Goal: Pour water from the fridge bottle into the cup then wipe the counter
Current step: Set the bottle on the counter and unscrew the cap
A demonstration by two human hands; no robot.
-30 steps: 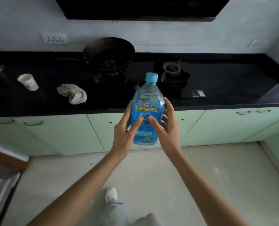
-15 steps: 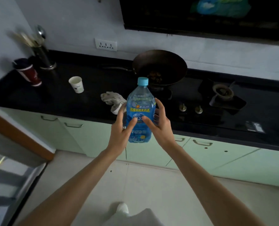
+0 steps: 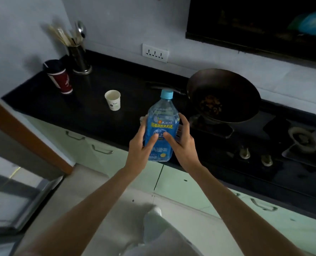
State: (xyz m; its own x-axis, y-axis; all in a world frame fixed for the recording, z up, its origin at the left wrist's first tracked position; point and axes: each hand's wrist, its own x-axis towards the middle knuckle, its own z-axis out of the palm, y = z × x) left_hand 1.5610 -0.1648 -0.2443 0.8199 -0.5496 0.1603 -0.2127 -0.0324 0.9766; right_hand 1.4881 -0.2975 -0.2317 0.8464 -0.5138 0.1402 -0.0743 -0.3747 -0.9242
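Note:
I hold a blue water bottle [image 3: 161,126] with a light-blue cap upright between both hands, over the front edge of the black counter [image 3: 90,115]. My left hand [image 3: 141,145] grips its left side and my right hand [image 3: 183,143] its right side, thumbs across the label. A white paper cup [image 3: 113,99] stands upright on the counter, up and to the left of the bottle. The grey cloth [image 3: 142,118] is almost wholly hidden behind the bottle; only a sliver shows at its left.
A dark wok [image 3: 223,95] with food sits on the hob right of the bottle, its handle pointing left behind the cap. A red-and-black tumbler [image 3: 60,76] and a metal utensil holder [image 3: 78,58] stand in the back left corner. Stove knobs [image 3: 245,153] lie at the right.
The view has closed in on the counter and swung left. The bottle, still held in both hands, now sits nearer the cup and covers the cloth.

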